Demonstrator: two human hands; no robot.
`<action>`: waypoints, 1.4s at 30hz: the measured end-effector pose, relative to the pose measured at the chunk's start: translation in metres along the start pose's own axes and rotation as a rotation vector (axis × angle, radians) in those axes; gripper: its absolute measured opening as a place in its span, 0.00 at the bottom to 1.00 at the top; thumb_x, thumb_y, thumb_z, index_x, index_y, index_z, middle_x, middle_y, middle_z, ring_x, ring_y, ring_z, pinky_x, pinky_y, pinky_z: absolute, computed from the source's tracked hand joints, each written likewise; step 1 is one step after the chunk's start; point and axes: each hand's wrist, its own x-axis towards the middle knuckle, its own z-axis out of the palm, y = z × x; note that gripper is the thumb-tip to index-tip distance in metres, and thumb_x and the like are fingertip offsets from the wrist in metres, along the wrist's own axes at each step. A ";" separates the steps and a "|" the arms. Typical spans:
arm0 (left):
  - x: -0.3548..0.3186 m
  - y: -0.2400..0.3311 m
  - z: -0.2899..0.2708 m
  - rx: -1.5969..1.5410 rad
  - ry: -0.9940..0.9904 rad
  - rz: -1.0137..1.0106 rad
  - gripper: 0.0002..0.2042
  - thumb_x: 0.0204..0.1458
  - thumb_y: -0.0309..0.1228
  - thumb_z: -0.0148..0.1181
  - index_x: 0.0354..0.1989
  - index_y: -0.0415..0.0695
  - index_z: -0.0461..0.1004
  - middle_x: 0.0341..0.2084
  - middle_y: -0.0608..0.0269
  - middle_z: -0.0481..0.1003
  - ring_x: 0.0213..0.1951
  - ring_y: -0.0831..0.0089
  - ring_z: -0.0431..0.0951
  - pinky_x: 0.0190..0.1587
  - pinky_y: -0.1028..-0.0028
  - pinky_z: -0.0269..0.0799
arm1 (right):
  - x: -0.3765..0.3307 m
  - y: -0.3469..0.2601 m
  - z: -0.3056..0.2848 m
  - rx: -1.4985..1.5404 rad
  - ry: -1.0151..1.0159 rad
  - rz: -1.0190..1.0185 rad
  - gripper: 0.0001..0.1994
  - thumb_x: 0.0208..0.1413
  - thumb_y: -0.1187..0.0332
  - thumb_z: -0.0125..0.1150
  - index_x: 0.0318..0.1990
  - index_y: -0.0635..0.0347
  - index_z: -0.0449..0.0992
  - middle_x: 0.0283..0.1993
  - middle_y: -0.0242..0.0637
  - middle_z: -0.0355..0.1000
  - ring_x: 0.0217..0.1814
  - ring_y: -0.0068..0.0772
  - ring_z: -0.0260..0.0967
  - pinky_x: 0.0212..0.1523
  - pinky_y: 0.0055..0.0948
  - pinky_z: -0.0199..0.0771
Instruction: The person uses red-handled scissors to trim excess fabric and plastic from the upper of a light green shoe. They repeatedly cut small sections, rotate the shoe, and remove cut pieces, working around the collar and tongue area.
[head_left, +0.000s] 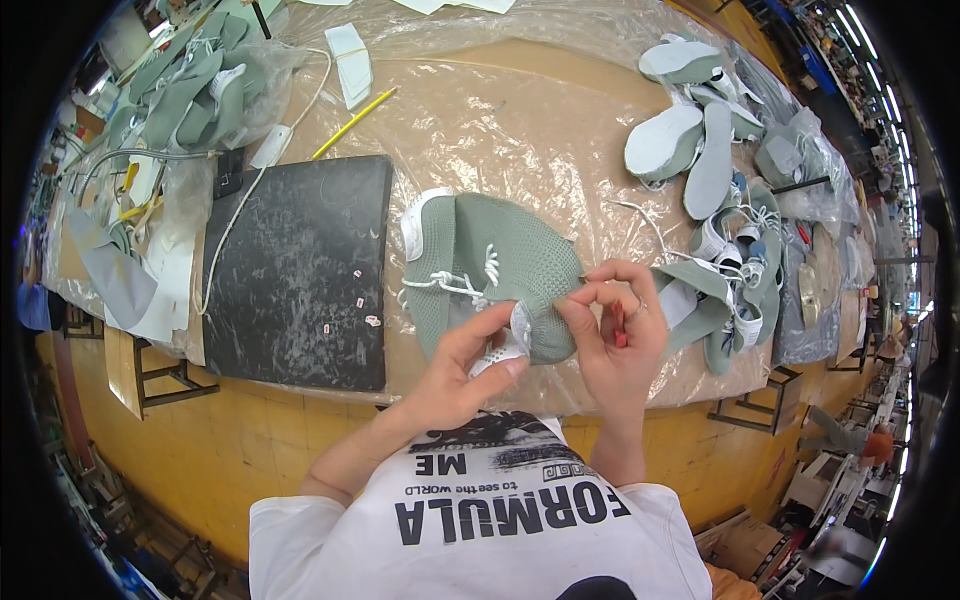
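A grey-green knitted shoe upper point(525, 240) with white laces is in front of me at the table's near edge. My left hand point(462, 372) is closed, pinching a white part of it between thumb and fingers. On the right, the thumb and index finger of my right hand point(622, 345) are pinched together at the upper's edge. A small red thing point(620, 325) shows among the right hand's fingers; its kind is unclear. Touching the upper on its left is more green knit with a white patch point(412, 235), perhaps a second upper. White lace point(447, 281) runs across both.
Left of the upper lies a scuffed black board point(295, 275) with a white cord across it. A yellow pencil-like stick point(354, 124) lies beyond. Green shoe parts pile up at far left point(185, 90) and at right point(705, 150). Clear plastic sheeting point(500, 110) covers the table.
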 end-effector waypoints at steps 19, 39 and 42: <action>0.020 0.005 0.005 -0.397 -0.251 0.072 0.40 0.56 0.44 0.49 0.68 0.33 0.35 0.68 0.50 0.40 0.69 0.59 0.44 0.67 0.63 0.42 | -0.031 0.014 0.010 -0.300 0.136 -0.458 0.21 0.45 0.62 0.68 0.47 0.60 0.75 0.47 0.40 0.70 0.37 0.31 0.71 0.34 0.28 0.66; 0.019 0.044 -0.012 0.385 -0.103 0.007 0.12 0.47 0.27 0.67 0.38 0.34 0.78 0.25 0.60 0.79 0.29 0.83 0.74 0.32 0.80 0.69 | -0.007 -0.007 -0.018 0.775 0.089 0.474 0.05 0.58 0.72 0.56 0.34 0.65 0.74 0.28 0.26 0.70 0.29 0.12 0.62 0.30 0.16 0.60; 0.017 0.046 -0.016 0.303 -0.152 0.017 0.11 0.47 0.28 0.67 0.36 0.34 0.78 0.25 0.61 0.79 0.28 0.84 0.74 0.31 0.80 0.69 | -0.008 0.000 -0.019 0.834 0.007 0.502 0.03 0.57 0.73 0.57 0.35 0.64 0.74 0.29 0.26 0.70 0.31 0.12 0.64 0.32 0.15 0.61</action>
